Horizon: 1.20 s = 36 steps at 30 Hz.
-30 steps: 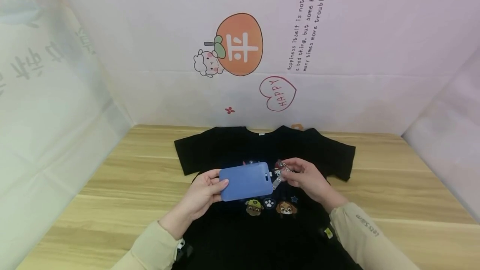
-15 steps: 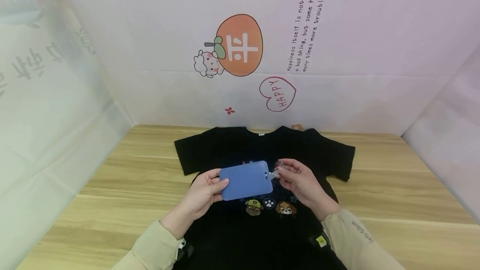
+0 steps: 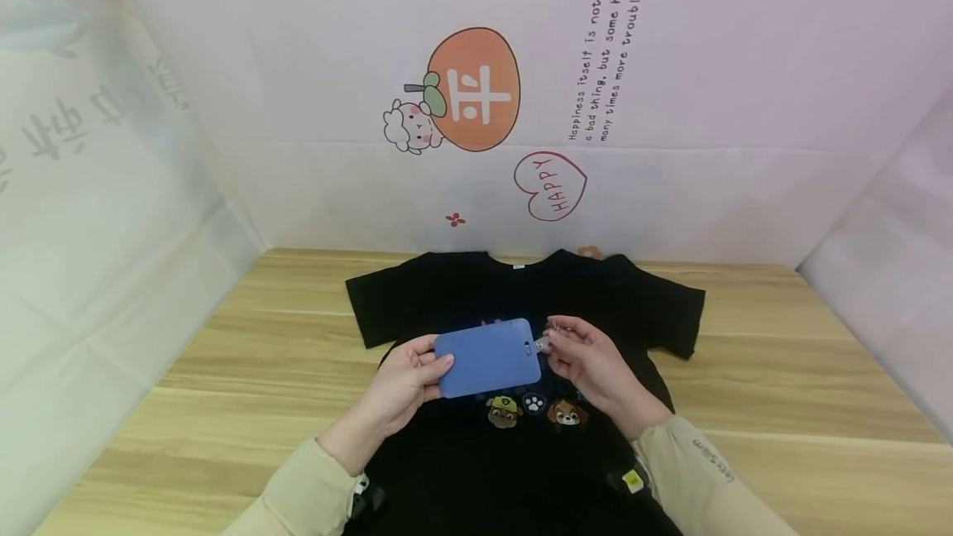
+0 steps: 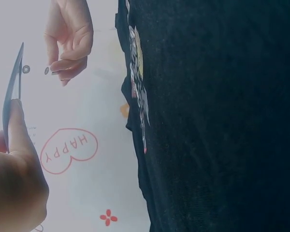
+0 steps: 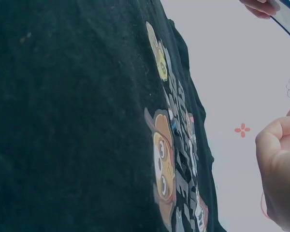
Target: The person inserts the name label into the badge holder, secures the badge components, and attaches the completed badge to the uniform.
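A blue badge holder (image 3: 487,360) is held above a black T-shirt (image 3: 476,470), its slotted end towards the right. My left hand (image 3: 408,379) grips its left end, thumb on the upper face; the left wrist view shows the badge holder (image 4: 12,89) almost edge-on. At the slot, a small clear strap with a snap (image 3: 542,344) links to a clip mostly hidden by fingers. My right hand (image 3: 588,361) pinches that strap and clip between thumb and fingers. In the right wrist view the right hand (image 5: 282,164) is partly cut off by the frame edge.
The T-shirt lies spread on a wood-grain table (image 3: 246,370), with cartoon dog prints (image 3: 567,413) on its chest. A printed white cloth backdrop (image 3: 335,189) rises behind the table, and pale cloth hangs at both sides.
My right hand has moved left and slightly down towards the badge holder's slot, taking the clear strap between its fingers. My left hand and the badge holder have barely moved.
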Each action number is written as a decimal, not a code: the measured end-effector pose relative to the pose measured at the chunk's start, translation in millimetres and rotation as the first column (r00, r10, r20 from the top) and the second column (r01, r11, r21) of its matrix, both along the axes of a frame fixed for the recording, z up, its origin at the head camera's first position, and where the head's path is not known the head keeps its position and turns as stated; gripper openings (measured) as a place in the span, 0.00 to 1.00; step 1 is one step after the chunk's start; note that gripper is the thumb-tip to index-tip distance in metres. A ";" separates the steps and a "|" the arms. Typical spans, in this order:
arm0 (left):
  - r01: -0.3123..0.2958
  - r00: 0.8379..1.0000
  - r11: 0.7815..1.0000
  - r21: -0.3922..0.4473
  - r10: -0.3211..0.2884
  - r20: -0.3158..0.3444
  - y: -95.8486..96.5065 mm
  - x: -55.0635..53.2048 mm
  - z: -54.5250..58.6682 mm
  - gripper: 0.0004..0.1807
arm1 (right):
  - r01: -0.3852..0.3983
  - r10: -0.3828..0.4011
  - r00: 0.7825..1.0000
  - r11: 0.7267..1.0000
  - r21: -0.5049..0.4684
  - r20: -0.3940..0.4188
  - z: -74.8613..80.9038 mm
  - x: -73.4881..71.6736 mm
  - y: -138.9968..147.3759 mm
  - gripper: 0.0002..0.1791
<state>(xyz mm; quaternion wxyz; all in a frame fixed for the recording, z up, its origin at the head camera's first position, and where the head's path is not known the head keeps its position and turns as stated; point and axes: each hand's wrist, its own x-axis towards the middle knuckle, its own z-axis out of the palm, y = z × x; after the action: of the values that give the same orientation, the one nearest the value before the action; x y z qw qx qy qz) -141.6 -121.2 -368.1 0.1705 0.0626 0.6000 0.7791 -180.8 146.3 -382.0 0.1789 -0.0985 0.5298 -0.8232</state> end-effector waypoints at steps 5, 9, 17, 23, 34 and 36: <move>0.001 1.000 1.000 -0.003 -0.001 0.003 0.1 -0.2 0.7 0.20 | 0.005 -0.005 1.000 1.000 -0.004 0.024 1.4 0.9 -1.8 0.09; -0.001 1.000 1.000 -0.005 0.001 0.006 0.3 -0.5 1.9 0.20 | 0.011 -0.010 0.999 1.000 -0.007 0.044 2.8 1.1 -3.7 0.08; -0.006 1.000 1.000 -0.006 0.006 0.019 0.8 0.3 2.9 0.19 | -0.009 0.013 0.997 0.998 -0.059 0.076 3.3 2.8 -5.7 0.09; -0.009 1.000 1.000 -0.009 0.009 0.018 0.2 0.5 2.2 0.19 | -0.014 0.019 0.996 0.998 -0.062 0.083 6.7 3.9 -7.5 0.08; -0.028 0.999 0.999 -0.039 0.029 0.020 0.3 -0.2 2.3 0.21 | -0.013 0.017 0.997 0.999 -0.044 0.077 14.3 5.2 -10.6 0.07; -0.028 0.999 0.999 -0.044 0.028 0.018 0.0 -0.7 2.1 0.21 | -0.021 0.025 0.997 0.998 -0.056 0.078 15.0 5.7 -11.1 0.07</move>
<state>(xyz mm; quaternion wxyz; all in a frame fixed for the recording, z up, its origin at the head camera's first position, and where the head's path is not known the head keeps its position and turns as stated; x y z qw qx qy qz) -142.3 -121.1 -366.1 0.1664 0.0433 0.6163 0.7685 -175.2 135.2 -367.0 0.2063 -0.0772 0.4982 -0.8386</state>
